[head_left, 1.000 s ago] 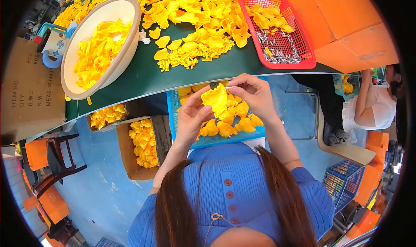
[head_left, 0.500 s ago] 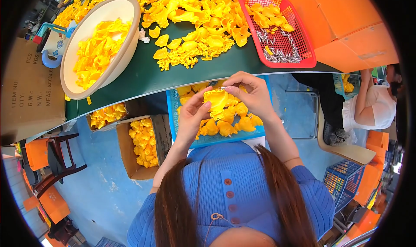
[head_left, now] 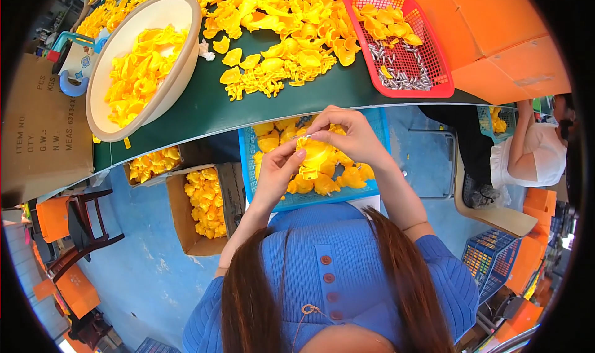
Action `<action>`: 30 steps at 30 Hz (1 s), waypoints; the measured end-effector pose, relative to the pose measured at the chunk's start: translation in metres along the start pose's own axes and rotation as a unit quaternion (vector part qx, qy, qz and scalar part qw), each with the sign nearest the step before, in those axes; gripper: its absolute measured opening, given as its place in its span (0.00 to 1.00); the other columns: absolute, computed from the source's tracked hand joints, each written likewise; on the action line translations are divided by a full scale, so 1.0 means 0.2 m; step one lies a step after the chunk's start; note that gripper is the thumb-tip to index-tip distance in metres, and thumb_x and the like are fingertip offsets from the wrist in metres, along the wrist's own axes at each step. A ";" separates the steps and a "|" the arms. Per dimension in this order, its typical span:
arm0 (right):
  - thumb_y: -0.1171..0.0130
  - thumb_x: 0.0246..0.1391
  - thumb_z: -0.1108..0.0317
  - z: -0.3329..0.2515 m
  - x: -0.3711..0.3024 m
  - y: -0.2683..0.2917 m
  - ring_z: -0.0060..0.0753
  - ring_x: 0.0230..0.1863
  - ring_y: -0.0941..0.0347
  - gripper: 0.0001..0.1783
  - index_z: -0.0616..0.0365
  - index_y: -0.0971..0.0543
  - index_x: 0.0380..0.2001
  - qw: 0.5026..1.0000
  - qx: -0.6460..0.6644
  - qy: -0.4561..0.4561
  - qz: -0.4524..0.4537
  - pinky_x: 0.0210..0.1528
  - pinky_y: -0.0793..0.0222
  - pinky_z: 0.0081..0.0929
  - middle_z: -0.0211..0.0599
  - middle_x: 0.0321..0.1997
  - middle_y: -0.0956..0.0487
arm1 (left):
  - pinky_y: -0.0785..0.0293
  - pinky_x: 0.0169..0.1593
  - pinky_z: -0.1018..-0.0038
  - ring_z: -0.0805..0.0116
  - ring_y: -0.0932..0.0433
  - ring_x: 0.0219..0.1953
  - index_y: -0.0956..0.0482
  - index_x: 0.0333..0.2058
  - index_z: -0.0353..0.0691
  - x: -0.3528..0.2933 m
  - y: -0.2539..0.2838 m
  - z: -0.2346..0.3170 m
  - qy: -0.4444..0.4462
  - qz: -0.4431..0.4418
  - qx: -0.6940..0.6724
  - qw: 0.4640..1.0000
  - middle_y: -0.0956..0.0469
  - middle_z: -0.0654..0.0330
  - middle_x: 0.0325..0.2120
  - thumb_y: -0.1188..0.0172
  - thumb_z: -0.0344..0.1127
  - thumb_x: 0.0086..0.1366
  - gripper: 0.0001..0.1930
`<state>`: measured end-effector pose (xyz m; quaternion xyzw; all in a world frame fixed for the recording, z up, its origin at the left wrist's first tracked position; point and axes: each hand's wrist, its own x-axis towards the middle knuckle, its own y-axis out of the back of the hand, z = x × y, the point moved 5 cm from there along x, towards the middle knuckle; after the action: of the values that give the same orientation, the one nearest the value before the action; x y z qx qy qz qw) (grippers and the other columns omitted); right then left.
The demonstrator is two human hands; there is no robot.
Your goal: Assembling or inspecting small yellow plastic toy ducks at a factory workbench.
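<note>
Between my hands is a hollow yellow plastic part (head_left: 316, 157), above the blue basket. My left hand (head_left: 276, 172) pinches it along its left edge with thumb and fingers. At its top edge my right hand (head_left: 352, 137) has thumb and fingers closed on a tiny silvery metal piece (head_left: 307, 136), which touches or nearly touches the part. My fingers hide most of that piece. Below my hands, the blue mesh basket (head_left: 249, 161) holds many yellow plastic parts (head_left: 352, 177), some with rounded shapes.
On the green table (head_left: 204, 102) lie loose yellow pieces (head_left: 279, 61), a cream basin (head_left: 176, 6) and a red basket (head_left: 437, 55) of silvery metal cylinders (head_left: 404, 80) and yellow pieces. A cardboard box (head_left: 180, 229) stands left, and a seated person (head_left: 517, 145) is at right.
My right hand has moved slightly left, bringing the metal piece to the yellow part's top edge. The yellow part has turned and sits slightly lower in my left hand.
</note>
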<state>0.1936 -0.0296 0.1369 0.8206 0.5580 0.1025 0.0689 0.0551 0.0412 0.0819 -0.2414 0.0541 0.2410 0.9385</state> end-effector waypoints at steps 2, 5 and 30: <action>0.40 0.46 0.75 0.00 0.00 0.00 0.25 0.36 0.28 0.04 0.61 0.20 0.28 1.000 0.009 0.003 -0.014 0.40 0.34 0.22 0.34 0.30 0.23 | 0.31 0.44 0.83 0.78 0.26 0.40 0.28 0.47 0.30 0.00 0.00 0.00 -0.013 0.004 0.012 1.000 0.23 0.61 0.39 0.46 0.32 0.63 0.16; 0.41 0.46 0.75 0.00 -0.01 0.00 0.26 0.36 0.27 0.04 0.61 0.20 0.28 1.000 0.013 -0.007 -0.014 0.41 0.34 0.22 0.34 0.30 0.23 | 0.31 0.44 0.82 0.77 0.26 0.40 0.27 0.47 0.30 0.01 0.00 0.00 -0.010 0.015 0.009 1.000 0.23 0.61 0.39 0.46 0.32 0.63 0.16; 0.41 0.48 0.72 0.06 -0.01 -0.02 0.25 0.34 0.27 0.05 0.63 0.21 0.28 1.000 -0.015 -0.003 -0.022 0.39 0.33 0.21 0.34 0.29 0.23 | 0.34 0.50 0.81 0.74 0.29 0.46 0.27 0.48 0.30 0.02 0.02 -0.02 -0.018 0.021 0.071 0.997 0.26 0.56 0.45 0.48 0.30 0.64 0.15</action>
<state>0.1929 -0.0300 0.1238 0.8074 0.5741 0.1068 0.0848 0.0576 0.0443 0.0767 -0.1684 0.0589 0.2607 0.9488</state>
